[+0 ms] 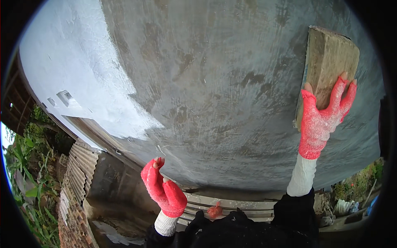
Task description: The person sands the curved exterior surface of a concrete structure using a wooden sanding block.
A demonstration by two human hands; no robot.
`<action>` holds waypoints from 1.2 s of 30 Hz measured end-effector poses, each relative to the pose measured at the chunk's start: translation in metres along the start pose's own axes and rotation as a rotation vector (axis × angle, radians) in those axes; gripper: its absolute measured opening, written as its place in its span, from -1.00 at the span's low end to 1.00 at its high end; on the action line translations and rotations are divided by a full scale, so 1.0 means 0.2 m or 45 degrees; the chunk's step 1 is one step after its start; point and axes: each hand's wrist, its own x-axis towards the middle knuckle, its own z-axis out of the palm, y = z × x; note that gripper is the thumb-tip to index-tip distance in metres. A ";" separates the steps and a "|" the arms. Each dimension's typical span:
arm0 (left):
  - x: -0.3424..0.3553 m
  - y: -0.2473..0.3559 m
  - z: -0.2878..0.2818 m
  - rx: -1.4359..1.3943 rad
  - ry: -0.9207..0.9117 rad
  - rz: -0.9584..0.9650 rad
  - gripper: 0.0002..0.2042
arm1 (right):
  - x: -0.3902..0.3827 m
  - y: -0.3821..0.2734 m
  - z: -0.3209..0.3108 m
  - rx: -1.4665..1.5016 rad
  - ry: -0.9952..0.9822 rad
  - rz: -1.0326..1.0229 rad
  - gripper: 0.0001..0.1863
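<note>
On the upper right of the wall, my right hand (320, 124), in a red fingertip-less glove, grips a worn wooden board (331, 49), its fingers spread over the face and the board lying against the grey plastered wall (202, 82). My left hand (164, 188), in a matching glove, is lower and left of centre, close to the wall, with fingers curled together and nothing visible in them. A rough-edged white coat (70, 45) covers the wall's upper left part.
Below me are weathered planks (244, 204) with a small red bag (214, 210). At the lower left are corrugated sheets (80, 163), rough brickwork (74, 225) and leafy plants (29, 173). At the lower right are plants and assorted sacks (343, 206).
</note>
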 end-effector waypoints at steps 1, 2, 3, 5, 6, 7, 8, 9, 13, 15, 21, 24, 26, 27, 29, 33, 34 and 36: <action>-0.01 -0.01 0.02 -0.055 -0.034 0.008 -0.57 | 0.01 -0.08 0.01 -0.033 -0.024 -0.097 0.03; -0.01 -0.02 0.04 -0.109 -0.067 0.020 -0.57 | 0.00 -0.17 0.03 -0.067 -0.046 -0.192 0.04; 0.00 -0.04 0.04 -0.113 -0.111 0.028 -0.59 | -0.12 -0.23 0.03 0.031 -0.258 -0.301 0.02; 0.02 -0.06 0.03 -0.161 -0.155 0.020 -0.61 | -0.47 -0.32 0.03 0.045 -0.643 -0.539 -0.11; 0.04 -0.07 0.00 -0.176 -0.166 0.034 -0.62 | -0.68 -0.28 0.01 0.040 -0.688 -0.686 -0.14; 0.06 -0.08 -0.04 -0.165 -0.175 0.029 -0.62 | -0.82 -0.21 -0.02 0.040 -0.706 -0.738 -0.18; 0.08 -0.09 -0.07 -0.152 -0.178 0.026 -0.63 | -0.89 -0.12 -0.05 0.062 -0.705 -0.701 -0.22; 0.09 -0.11 -0.12 -0.114 -0.159 0.050 -0.64 | -0.83 -0.08 -0.05 0.049 -0.617 -0.615 -0.13; 0.11 -0.19 -0.23 -0.031 -0.168 -0.023 -0.64 | -0.30 -0.13 -0.02 -0.076 -0.228 -0.016 0.09; 0.10 -0.18 -0.21 -0.104 -0.198 0.002 -0.64 | 0.01 -0.26 0.07 -0.061 -0.004 0.126 0.05; 0.08 -0.15 -0.10 -0.288 -0.408 0.068 -0.61 | -0.51 -0.58 0.14 0.081 -0.575 -0.599 -0.13; 0.11 -0.20 -0.18 -0.273 -0.350 0.132 -0.60 | -0.84 -0.33 0.05 0.091 -0.621 -0.647 -0.13; 0.11 -0.24 -0.23 -0.182 -0.314 0.100 -0.61 | -0.73 -0.20 -0.02 0.005 -0.451 -0.396 -0.06; 0.11 -0.27 -0.25 -0.169 -0.317 0.040 -0.62 | -0.62 -0.20 -0.04 -0.026 -0.324 -0.220 -0.02; 0.10 -0.29 -0.27 -0.139 -0.315 -0.018 -0.62 | -0.26 -0.28 0.04 -0.073 -0.116 0.089 0.05; 0.08 -0.29 -0.27 -0.178 -0.309 0.018 -0.63 | 0.02 -0.71 0.21 0.011 -0.175 -0.120 -0.06; 0.09 -0.28 -0.26 -0.150 -0.334 0.065 -0.64 | -0.06 -0.82 0.19 0.076 -0.334 -0.232 -0.13; 0.12 -0.24 -0.20 -0.239 -0.367 0.078 -0.64 | -0.43 -0.82 0.19 0.041 -0.572 -0.613 -0.21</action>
